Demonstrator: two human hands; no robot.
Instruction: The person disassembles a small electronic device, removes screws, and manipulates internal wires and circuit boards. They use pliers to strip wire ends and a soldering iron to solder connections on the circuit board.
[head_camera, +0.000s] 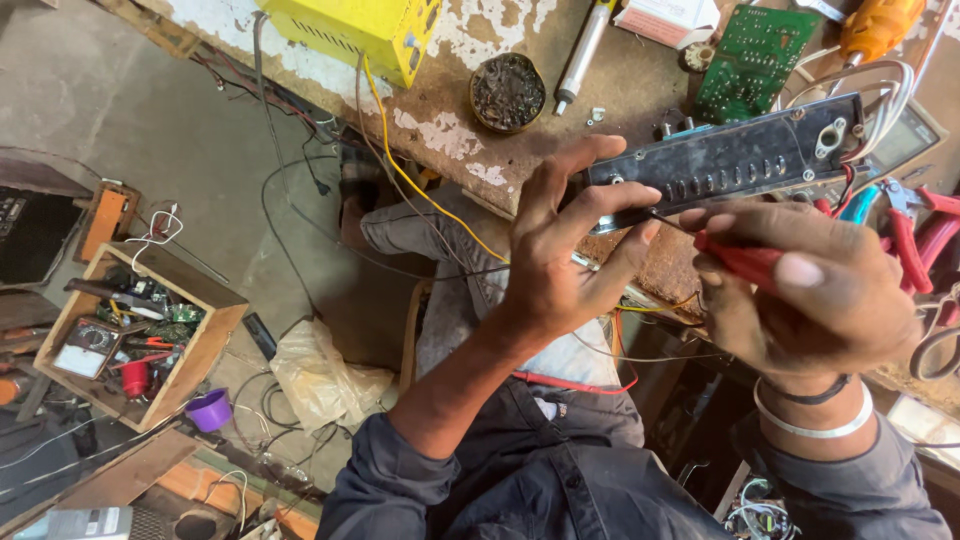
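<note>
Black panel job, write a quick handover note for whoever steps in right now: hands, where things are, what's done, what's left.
Left hand: grips the near end of the long black panel, held over the bench edge.
Right hand: holds a red-handled screwdriver, its thin shaft pointing at the panel's left end by the left fingers.
Nearby: green circuit board, round tin of bits, red-handled pliers on the workbench.
Done: cannot tell from this view.
Left: the screwdriver is at the panel; wires are attached at its far end.
</note>
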